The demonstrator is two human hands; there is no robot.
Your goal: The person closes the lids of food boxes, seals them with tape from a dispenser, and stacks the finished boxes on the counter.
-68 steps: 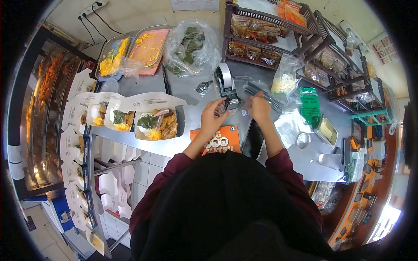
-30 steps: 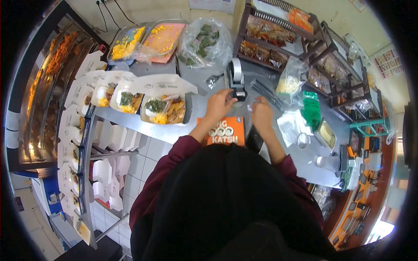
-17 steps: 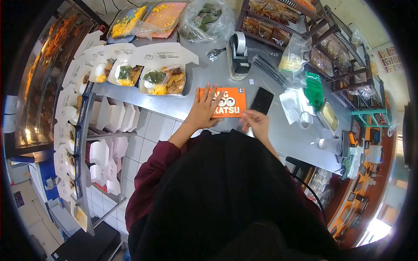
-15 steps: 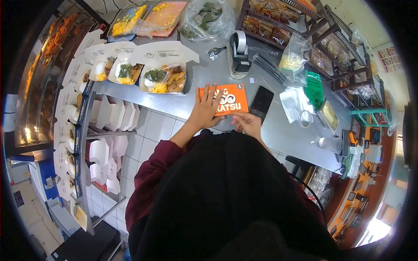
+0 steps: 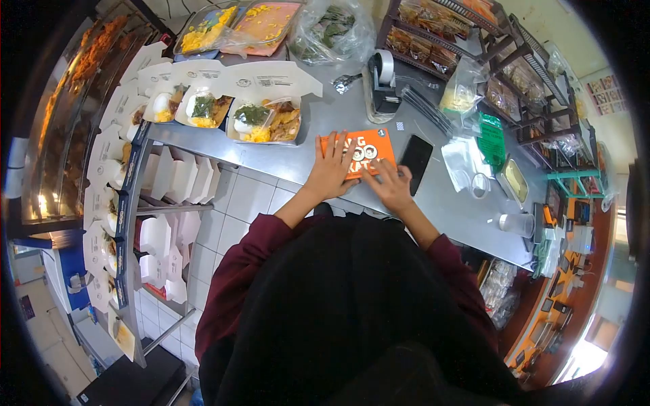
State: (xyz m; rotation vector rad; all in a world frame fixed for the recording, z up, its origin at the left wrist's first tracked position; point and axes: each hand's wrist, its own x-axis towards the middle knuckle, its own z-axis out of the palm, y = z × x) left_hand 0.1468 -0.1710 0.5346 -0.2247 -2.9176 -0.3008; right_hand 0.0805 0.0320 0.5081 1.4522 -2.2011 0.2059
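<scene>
An orange printed food box (image 5: 380, 143), its lid side up, lies at the near edge of the metal table. My left hand (image 5: 329, 174) rests flat on the left part of it with the fingers stretched out. On its lower right corner are the fingertips of my right hand (image 5: 391, 188), slightly bent and apart. Part of the lettering is hidden under both hands. A black phone (image 5: 414, 162) lies just right of the box, close to my right hand. Open white meal boxes (image 5: 267, 124) with rice, greens and yellow food stand to the left.
A tape dispenser (image 5: 383, 95) stands behind the orange box. At the back are trays of yellow food (image 5: 261, 27) and a plastic bag of leaves (image 5: 332, 34). Racks of packets (image 5: 423, 47) rise at the back right. A clear cup (image 5: 516, 224) lies near the right edge.
My right hand has moved forward and its fingers have spread from a curled pose onto the box's lower right corner. My left hand stays flat on the box. The view has shifted slightly.
</scene>
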